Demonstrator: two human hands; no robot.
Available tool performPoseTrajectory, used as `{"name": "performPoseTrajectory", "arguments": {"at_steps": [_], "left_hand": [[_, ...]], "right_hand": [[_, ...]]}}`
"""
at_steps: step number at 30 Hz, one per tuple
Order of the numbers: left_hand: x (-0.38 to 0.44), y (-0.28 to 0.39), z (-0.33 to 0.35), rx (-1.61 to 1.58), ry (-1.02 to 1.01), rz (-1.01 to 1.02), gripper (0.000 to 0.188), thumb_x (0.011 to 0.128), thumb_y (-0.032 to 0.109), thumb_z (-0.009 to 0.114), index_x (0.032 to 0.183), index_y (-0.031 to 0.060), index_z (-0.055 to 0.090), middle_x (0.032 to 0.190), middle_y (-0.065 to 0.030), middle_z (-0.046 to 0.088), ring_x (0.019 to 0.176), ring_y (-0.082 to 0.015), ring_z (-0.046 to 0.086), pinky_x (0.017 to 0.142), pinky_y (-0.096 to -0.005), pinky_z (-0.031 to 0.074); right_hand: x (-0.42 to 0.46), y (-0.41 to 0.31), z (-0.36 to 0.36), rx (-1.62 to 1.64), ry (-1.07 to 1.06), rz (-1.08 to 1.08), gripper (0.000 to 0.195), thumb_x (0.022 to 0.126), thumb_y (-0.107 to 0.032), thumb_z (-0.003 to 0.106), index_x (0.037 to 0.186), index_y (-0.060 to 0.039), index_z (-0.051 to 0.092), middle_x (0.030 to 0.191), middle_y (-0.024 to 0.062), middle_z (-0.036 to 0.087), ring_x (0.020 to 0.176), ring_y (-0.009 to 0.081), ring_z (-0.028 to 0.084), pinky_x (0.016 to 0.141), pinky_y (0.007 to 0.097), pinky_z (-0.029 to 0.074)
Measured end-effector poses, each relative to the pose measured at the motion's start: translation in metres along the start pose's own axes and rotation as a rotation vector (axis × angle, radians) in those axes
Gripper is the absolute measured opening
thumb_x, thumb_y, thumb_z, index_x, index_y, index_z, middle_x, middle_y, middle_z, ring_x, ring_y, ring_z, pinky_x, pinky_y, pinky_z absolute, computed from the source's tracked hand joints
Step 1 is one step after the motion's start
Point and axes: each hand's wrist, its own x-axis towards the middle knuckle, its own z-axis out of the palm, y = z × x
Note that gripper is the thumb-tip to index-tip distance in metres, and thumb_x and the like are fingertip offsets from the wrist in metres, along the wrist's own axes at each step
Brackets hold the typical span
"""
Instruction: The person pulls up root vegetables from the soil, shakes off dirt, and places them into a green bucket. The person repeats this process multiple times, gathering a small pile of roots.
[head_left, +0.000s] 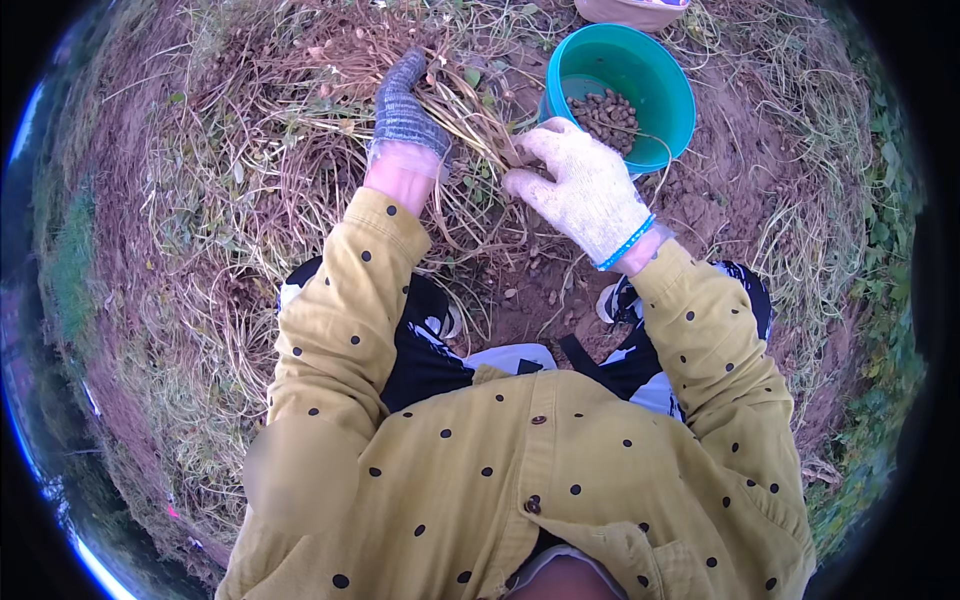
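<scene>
My left hand (409, 105), in a dark grey striped knit glove, grips a bunch of pulled plants by their long dry stems (469, 120). The roots of the bunch (360, 52) spread at the top, with several pale pods among them. At the stems' other end is my right hand (581, 184), in a whitish knit glove with a blue cuff edge; its thumb and fingers are around the stem tips, and whether they pinch them is unclear. Just beyond it, a green plastic bucket (664, 71) holds a small heap of unshelled peanuts (607, 120).
Dry uprooted plants (217, 300) cover the soil on the left. A pale container (634, 13) stands beyond the bucket, cut off by the picture's edge. More dry stems (802, 180) lie on the right, with green leafy plants (889, 262) further out. My shoes are below my hands.
</scene>
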Motion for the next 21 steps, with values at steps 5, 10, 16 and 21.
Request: {"name": "performPoseTrajectory", "arguments": {"at_steps": [5,10,16,21], "left_hand": [[0.018,0.007,-0.018,0.008,-0.022,0.023,0.016,0.091,0.02,0.065,0.095,0.0047,0.062,0.089,-0.0102,0.066,0.078,-0.0292,0.067,0.073,-0.0459,0.06],[0.012,0.02,-0.012,-0.082,0.026,0.0,0.023,0.094,0.025,0.06,0.104,0.005,0.064,0.103,-0.017,0.069,0.093,-0.0351,0.067,0.085,-0.0526,0.057],[0.012,0.033,-0.032,-0.247,-0.313,-0.203,0.02,0.095,0.024,0.057,0.098,0.0049,0.062,0.104,-0.0156,0.067,0.097,-0.0365,0.064,0.092,-0.0562,0.052],[0.013,0.039,-0.035,-0.138,-0.292,-0.27,0.022,0.095,0.027,0.056,0.099,0.0072,0.064,0.103,-0.0151,0.068,0.095,-0.0355,0.064,0.092,-0.0573,0.051]], "right_hand": [[0.008,0.01,-0.016,0.646,-0.134,0.34,0.03,0.093,-0.02,0.057,0.115,0.0,0.063,0.094,0.0068,0.069,0.069,0.0109,0.056,0.062,0.028,0.048],[0.003,0.018,-0.014,0.683,-0.189,0.273,0.029,0.097,-0.024,0.052,0.114,-0.002,0.062,0.08,0.002,0.06,0.062,0.0089,0.053,0.057,0.0242,0.045],[0.002,0.02,-0.01,0.857,-0.2,0.241,0.038,0.102,-0.032,0.047,0.122,-0.0036,0.061,0.086,0.0,0.058,0.064,0.0046,0.054,0.059,0.0203,0.048],[0.004,0.033,0.002,1.271,-0.281,0.182,0.039,0.101,-0.031,0.052,0.118,0.0021,0.062,0.09,0.0017,0.059,0.075,0.0086,0.058,0.07,0.0241,0.051]]}}
